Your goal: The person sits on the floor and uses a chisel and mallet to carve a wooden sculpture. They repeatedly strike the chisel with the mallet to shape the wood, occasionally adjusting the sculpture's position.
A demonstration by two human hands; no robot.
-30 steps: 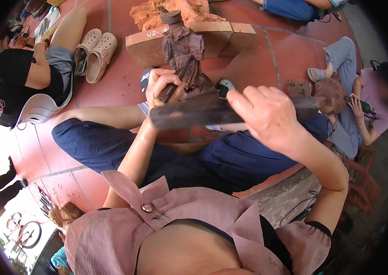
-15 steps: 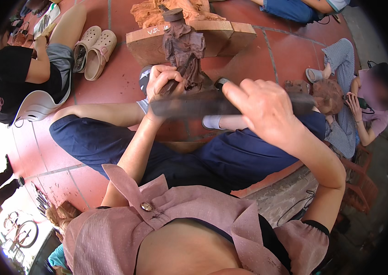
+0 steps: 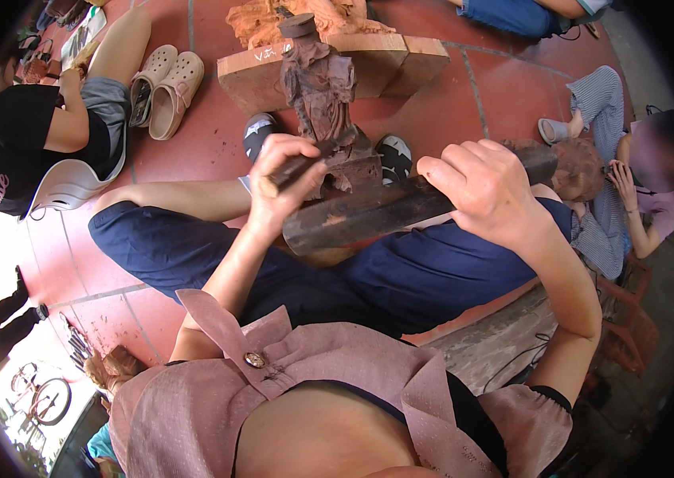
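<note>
The left hand (image 3: pixel 281 199) is closed around a short dark tool (image 3: pixel 300 169) with a pale butt end, which slants toward the lower part of a statue; whether its tip touches the wood cannot be told. The right hand (image 3: pixel 484 191) is wrapped over a long, dark wooden bar (image 3: pixel 369 213), whose free end lies just below the left hand. The statue (image 3: pixel 317 88), a reddish-brown carved figure with a flat-topped hat, stands upright beyond both hands, its base between two star-patterned shoes (image 3: pixel 394 155). Nearer the body, dark blue trousers (image 3: pixel 433 267) cover the spread legs. Behind the statue, a thick wooden slab (image 3: pixel 249 82) stands before an orange carving (image 3: pixel 256 25). To the left, a pair of beige clogs (image 3: pixel 174 99) rests on the red tile floor (image 3: pixel 213 155) near a person in a black cap (image 3: pixel 14 151). At right, another person sits beside a brown carving (image 3: pixel 578 169).
</note>
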